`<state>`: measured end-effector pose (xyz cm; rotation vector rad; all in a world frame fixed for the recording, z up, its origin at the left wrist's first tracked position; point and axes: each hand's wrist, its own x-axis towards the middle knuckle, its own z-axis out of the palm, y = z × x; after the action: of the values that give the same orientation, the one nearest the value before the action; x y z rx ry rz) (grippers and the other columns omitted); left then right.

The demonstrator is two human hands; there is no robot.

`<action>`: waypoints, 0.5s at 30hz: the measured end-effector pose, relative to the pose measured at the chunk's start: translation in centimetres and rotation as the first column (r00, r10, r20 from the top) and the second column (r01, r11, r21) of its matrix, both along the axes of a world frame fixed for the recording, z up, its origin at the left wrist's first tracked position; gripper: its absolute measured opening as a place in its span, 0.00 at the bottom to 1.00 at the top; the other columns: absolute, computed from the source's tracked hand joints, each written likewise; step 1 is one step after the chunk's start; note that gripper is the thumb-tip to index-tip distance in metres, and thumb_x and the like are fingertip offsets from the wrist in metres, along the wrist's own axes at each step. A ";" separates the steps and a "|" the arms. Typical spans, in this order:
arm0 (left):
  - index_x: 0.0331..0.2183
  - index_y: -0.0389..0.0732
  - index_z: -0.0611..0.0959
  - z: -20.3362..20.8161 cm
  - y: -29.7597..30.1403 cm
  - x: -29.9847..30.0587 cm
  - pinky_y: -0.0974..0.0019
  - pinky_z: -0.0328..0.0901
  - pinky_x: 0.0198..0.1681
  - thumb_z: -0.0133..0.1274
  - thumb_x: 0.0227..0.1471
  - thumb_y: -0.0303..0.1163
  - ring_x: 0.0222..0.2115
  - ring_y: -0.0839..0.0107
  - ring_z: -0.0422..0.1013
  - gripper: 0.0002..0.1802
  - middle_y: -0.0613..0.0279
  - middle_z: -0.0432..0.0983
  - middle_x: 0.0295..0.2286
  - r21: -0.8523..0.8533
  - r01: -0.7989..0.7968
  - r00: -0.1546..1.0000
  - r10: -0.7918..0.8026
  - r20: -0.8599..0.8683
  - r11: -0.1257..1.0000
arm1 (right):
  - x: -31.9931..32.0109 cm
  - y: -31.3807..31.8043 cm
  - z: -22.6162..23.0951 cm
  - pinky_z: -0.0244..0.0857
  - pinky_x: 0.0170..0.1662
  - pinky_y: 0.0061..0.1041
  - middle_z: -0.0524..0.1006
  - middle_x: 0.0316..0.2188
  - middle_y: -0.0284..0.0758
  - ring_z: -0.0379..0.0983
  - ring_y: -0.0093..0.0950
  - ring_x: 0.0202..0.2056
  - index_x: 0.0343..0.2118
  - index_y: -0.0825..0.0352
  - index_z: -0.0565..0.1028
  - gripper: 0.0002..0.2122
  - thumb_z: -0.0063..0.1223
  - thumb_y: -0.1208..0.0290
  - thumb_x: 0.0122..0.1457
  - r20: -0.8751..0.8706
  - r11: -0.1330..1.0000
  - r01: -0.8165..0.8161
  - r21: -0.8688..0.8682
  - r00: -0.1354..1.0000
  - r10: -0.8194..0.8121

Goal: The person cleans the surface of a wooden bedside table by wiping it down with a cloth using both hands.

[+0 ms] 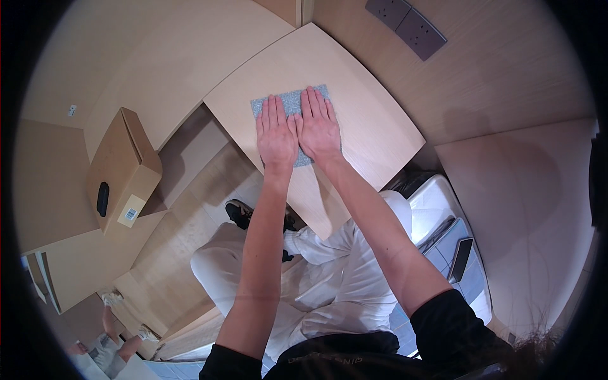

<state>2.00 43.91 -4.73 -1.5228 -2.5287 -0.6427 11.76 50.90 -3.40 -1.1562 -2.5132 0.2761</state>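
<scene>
A grey speckled cloth [290,101], roughly square, lies flat on a light wood-grain tabletop [373,120]. My left hand [277,140] rests palm down on its left part, with the fingers stretched out and pointing away from me. Beside it, my right hand [319,134] lies flat on the right part of the cloth, fingers likewise straight. The two thumbs meet or nearly meet in the middle. Both hands press on top of the cloth and neither grips it. My palms hide much of the cloth's centre.
A brown cardboard box [117,180] stands in the cabinet at left. Dark sockets [408,26] sit on the wall at the far right. By my right knee are a phone [460,259] and a spiral notebook [437,235]. A co-worker's gloved hand [149,334] shows at lower left.
</scene>
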 end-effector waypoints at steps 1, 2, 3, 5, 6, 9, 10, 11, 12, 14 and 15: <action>0.71 0.36 0.63 0.0 0.0 0.0 0.54 0.44 0.76 0.37 0.73 0.49 0.73 0.60 0.51 0.36 0.54 0.57 0.72 -0.001 -0.003 1.000 0.003 -0.006 1.000 | -0.1 0.0 0.1 0.41 0.78 0.41 0.58 0.76 0.43 0.51 0.38 0.76 0.73 0.71 0.60 0.30 0.37 0.56 0.74 -0.009 1.000 -0.001 -0.005 1.000 0.001; 0.71 0.35 0.63 0.0 0.1 0.0 0.54 0.44 0.76 0.37 0.73 0.49 0.73 0.60 0.51 0.36 0.54 0.57 0.72 -0.003 -0.006 1.000 0.006 -0.012 1.000 | -0.1 0.0 0.1 0.41 0.78 0.41 0.58 0.76 0.43 0.51 0.38 0.76 0.73 0.71 0.60 0.30 0.37 0.56 0.74 -0.009 1.000 -0.001 -0.006 1.000 0.001; 0.71 0.35 0.63 0.1 0.1 0.0 0.54 0.44 0.76 0.37 0.73 0.49 0.73 0.60 0.51 0.36 0.54 0.57 0.72 -0.004 -0.006 1.000 0.006 -0.013 1.000 | -0.2 0.1 0.2 0.38 0.79 0.40 0.56 0.76 0.41 0.49 0.36 0.77 0.74 0.70 0.58 0.30 0.35 0.56 0.75 0.013 0.999 -0.001 -0.033 1.000 0.002; 0.71 0.35 0.63 0.1 0.2 0.0 0.54 0.44 0.76 0.37 0.73 0.49 0.73 0.60 0.51 0.36 0.54 0.58 0.72 -0.003 -0.019 1.000 0.019 -0.019 1.000 | -0.2 0.2 0.1 0.35 0.79 0.39 0.54 0.77 0.39 0.46 0.35 0.77 0.75 0.68 0.56 0.31 0.34 0.56 0.75 0.036 0.998 0.001 -0.062 0.999 0.002; 0.71 0.35 0.63 0.0 0.2 0.0 0.54 0.44 0.76 0.37 0.73 0.49 0.73 0.60 0.51 0.36 0.54 0.58 0.72 -0.005 -0.018 1.000 0.018 -0.018 1.000 | -0.3 0.2 0.0 0.35 0.79 0.39 0.54 0.77 0.39 0.46 0.35 0.77 0.75 0.68 0.56 0.31 0.34 0.56 0.75 0.038 0.998 0.002 -0.061 0.999 0.000; 0.71 0.35 0.64 0.0 0.4 -0.3 0.54 0.44 0.76 0.38 0.73 0.49 0.73 0.59 0.52 0.37 0.53 0.58 0.72 0.018 -0.012 1.000 0.012 -0.011 1.000 | -0.5 0.5 0.0 0.35 0.79 0.39 0.55 0.77 0.40 0.47 0.35 0.77 0.75 0.68 0.57 0.31 0.34 0.56 0.75 0.032 0.998 0.002 -0.058 0.999 0.000; 0.71 0.35 0.64 0.0 0.5 -0.3 0.54 0.45 0.76 0.38 0.73 0.49 0.73 0.59 0.53 0.37 0.53 0.59 0.71 0.028 -0.010 1.000 0.010 -0.017 1.000 | -0.5 0.6 0.0 0.35 0.79 0.39 0.55 0.77 0.40 0.47 0.35 0.77 0.74 0.68 0.57 0.30 0.34 0.56 0.75 0.025 0.998 0.000 -0.056 1.000 0.001; 0.71 0.34 0.65 0.1 0.5 -0.4 0.53 0.45 0.75 0.39 0.72 0.49 0.73 0.58 0.53 0.37 0.53 0.59 0.71 0.038 -0.008 1.000 0.008 -0.023 0.999 | -0.6 0.7 -0.1 0.35 0.79 0.39 0.55 0.77 0.40 0.47 0.35 0.77 0.74 0.68 0.57 0.30 0.34 0.56 0.75 0.025 0.998 0.001 -0.058 1.000 0.001; 0.71 0.34 0.65 0.1 0.6 -0.5 0.53 0.45 0.75 0.39 0.72 0.49 0.73 0.58 0.53 0.37 0.53 0.59 0.71 0.035 -0.007 1.000 0.008 -0.023 0.999 | -0.7 0.8 -0.2 0.38 0.79 0.40 0.56 0.76 0.41 0.49 0.36 0.77 0.74 0.69 0.58 0.30 0.35 0.56 0.75 0.012 0.999 -0.002 -0.038 1.000 0.002; 0.69 0.32 0.66 0.2 0.8 -0.5 0.50 0.49 0.74 0.39 0.74 0.46 0.71 0.52 0.56 0.34 0.49 0.61 0.70 0.070 0.004 1.000 -0.003 -0.018 0.998 | -0.8 1.0 -0.3 0.40 0.78 0.41 0.57 0.76 0.42 0.51 0.37 0.76 0.74 0.69 0.59 0.30 0.36 0.57 0.74 0.000 1.000 -0.002 -0.019 1.000 0.002; 0.69 0.32 0.66 0.2 0.9 -0.5 0.50 0.49 0.74 0.39 0.74 0.46 0.71 0.52 0.56 0.34 0.49 0.61 0.70 0.069 0.005 1.000 -0.003 -0.017 0.998 | -0.8 1.1 -0.4 0.40 0.78 0.41 0.57 0.76 0.41 0.51 0.37 0.76 0.74 0.69 0.58 0.30 0.36 0.57 0.74 0.005 1.000 -0.001 -0.014 1.000 0.001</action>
<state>1.50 44.79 -4.50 -1.5045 -2.4646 -0.7062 10.98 51.98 -3.81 -1.1630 -2.5203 0.2922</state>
